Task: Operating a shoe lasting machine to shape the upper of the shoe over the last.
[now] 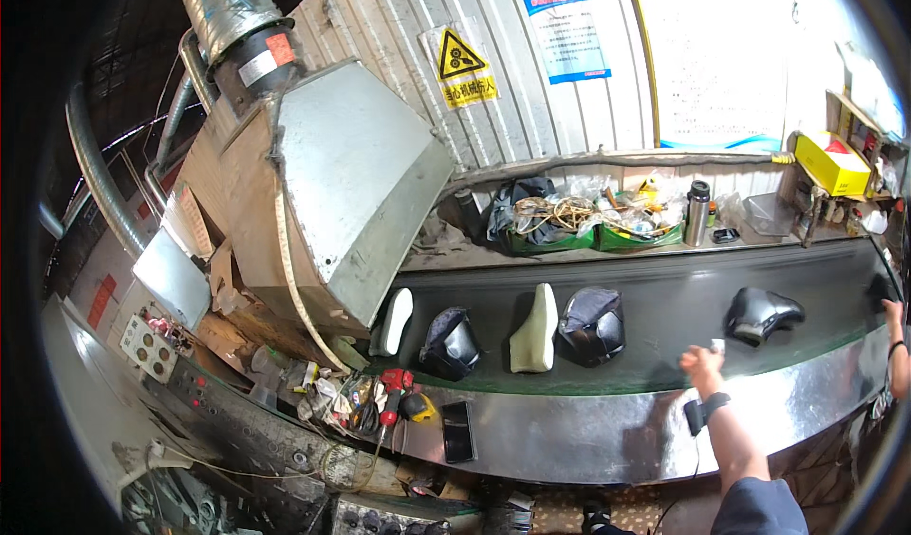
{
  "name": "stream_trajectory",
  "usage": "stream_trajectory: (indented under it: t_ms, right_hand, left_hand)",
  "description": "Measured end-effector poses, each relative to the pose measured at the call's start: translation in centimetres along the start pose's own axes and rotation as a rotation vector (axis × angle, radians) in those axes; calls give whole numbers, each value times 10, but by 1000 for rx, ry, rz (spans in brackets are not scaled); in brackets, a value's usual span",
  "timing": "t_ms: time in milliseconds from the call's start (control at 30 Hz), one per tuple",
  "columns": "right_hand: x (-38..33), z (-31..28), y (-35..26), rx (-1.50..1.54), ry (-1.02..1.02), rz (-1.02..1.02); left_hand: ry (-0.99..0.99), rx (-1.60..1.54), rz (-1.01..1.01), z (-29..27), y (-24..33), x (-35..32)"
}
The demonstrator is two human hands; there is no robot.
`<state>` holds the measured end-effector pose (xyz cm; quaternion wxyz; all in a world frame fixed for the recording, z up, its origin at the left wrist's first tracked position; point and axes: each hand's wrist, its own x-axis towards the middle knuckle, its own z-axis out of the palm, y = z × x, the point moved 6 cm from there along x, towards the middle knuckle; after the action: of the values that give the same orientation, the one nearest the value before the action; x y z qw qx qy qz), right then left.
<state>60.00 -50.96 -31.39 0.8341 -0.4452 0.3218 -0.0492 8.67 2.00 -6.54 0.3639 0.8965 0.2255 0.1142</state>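
Observation:
My left hand (pixel 702 368) is closed in a pinch over the near edge of a dark conveyor belt (pixel 664 298). A small whitish thing shows at its fingertips, too small to name. Farther right, my right hand (pixel 894 322) is cut off by the picture's rim. Its fingers close on a dark piece that looks like a black shoe upper (pixel 881 292). Between the hands and beyond them, another black shoe upper (pixel 762 315) lies on its side. To the left are two more black uppers, one (pixel 592 327) beside a cream sole (pixel 534 330), the other (pixel 450 343) beside a white sole (pixel 391 322).
A metal ledge (pixel 569 431) borders the belt, with a phone (pixel 457 432) and a red heat gun (pixel 394 393). At left, a large metal hood (pixel 370 184) covers the belt. Behind stand green trays (pixel 555 242) of odds and ends, a steel flask (pixel 697 214) and a yellow box (pixel 833 167).

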Motion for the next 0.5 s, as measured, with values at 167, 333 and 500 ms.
stream_trajectory:
  t_ms: [167,333,500]
  right_hand:
    - [-61,132,77,-436,-27,148]
    - [-100,196,92,-200,-159,287]
    - [-119,166,35,-137,-6,193]
  left_hand:
    - [-5,23,-294,-6,-19,4]
    - [98,192,75,-18,6,36]
    - [-169,52,-12,9,-1,99]
